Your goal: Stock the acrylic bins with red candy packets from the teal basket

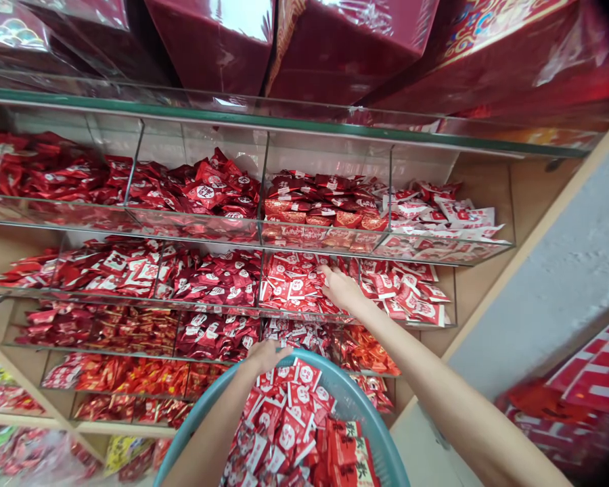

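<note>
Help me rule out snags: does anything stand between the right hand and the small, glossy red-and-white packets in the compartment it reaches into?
Nothing visible does. The right hand is at the small, glossy red-and-white packets, its wrist crossing over the low, clear front panel; exact contact is unclear.

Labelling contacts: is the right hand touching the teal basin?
Apart: the head view shows shelved packets in the gap between right hand and teal basin.

Left grip (266, 355) on basket rim (370, 412) — right grip (341, 289) at shelved packets (288, 285)
</note>
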Tool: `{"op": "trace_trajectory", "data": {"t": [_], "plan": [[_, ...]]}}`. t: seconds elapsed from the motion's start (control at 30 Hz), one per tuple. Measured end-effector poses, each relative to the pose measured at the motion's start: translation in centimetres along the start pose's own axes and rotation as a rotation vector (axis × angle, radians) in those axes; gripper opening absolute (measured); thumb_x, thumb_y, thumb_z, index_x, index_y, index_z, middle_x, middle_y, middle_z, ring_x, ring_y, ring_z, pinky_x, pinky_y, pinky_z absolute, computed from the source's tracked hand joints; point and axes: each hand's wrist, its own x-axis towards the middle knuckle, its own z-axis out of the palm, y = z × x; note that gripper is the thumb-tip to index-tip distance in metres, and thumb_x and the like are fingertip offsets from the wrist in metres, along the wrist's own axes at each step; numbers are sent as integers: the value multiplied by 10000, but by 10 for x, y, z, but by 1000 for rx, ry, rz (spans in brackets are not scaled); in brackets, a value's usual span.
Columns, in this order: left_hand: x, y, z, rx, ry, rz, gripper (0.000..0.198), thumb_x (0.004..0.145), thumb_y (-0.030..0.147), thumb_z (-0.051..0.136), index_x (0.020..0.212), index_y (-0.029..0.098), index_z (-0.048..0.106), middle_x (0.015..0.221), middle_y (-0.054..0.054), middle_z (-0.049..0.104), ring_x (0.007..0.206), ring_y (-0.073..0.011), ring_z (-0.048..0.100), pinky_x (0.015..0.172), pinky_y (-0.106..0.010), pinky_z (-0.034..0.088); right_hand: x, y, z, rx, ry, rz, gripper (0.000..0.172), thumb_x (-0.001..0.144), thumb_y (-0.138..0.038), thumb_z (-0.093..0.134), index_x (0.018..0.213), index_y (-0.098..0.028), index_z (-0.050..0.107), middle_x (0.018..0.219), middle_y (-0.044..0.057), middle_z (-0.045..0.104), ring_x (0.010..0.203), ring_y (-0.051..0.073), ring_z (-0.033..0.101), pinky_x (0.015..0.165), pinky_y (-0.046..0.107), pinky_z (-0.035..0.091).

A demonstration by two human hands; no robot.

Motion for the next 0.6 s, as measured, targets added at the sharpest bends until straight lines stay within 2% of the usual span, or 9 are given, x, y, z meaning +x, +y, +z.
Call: {"op": "trace_trajectory", "data": {"t": [0.17, 0.37, 0.5, 0.6], "plan": [[1, -1, 1, -18, -5, -33, 698, 689, 736, 270, 977, 214, 633, 1021, -95, 659, 970, -262, 587, 799, -312, 417, -2, -2, 3, -21, 37, 40, 516, 827, -185, 412, 1304, -217, 217, 1075, 128, 547, 952, 242, 570, 731, 311, 405], [1, 0, 2, -2, -4, -31, 671, 703, 721, 274, 970, 220, 633, 1022, -88, 660, 978, -260, 583, 794, -310, 419, -18, -9, -6, -32, 178, 14, 486, 828, -231, 404, 1288, -204, 248, 1132, 133, 493, 864, 248, 594, 695, 333, 430], [3, -1, 3, -15, -4, -35, 617, 720, 686, 305, 929, 212, 640, 1005, -81, 665, 981, -254, 581, 794, -300, 418, -54, -25, -8, 147, 224, -221, 555, 837, -224, 361, 1346, -227, 140, 1184, 115, 483, 847, 208, 593, 721, 328, 446], [5, -1, 5, -77, -20, -93, 514, 711, 633, 405, 927, 228, 636, 1011, -51, 665, 990, -251, 575, 796, -295, 414, -88, -37, 13, 284, 95, -448, 592, 813, -216, 376, 1353, -237, 133, 1198, 94, 497, 837, 190, 591, 727, 320, 460]]}}
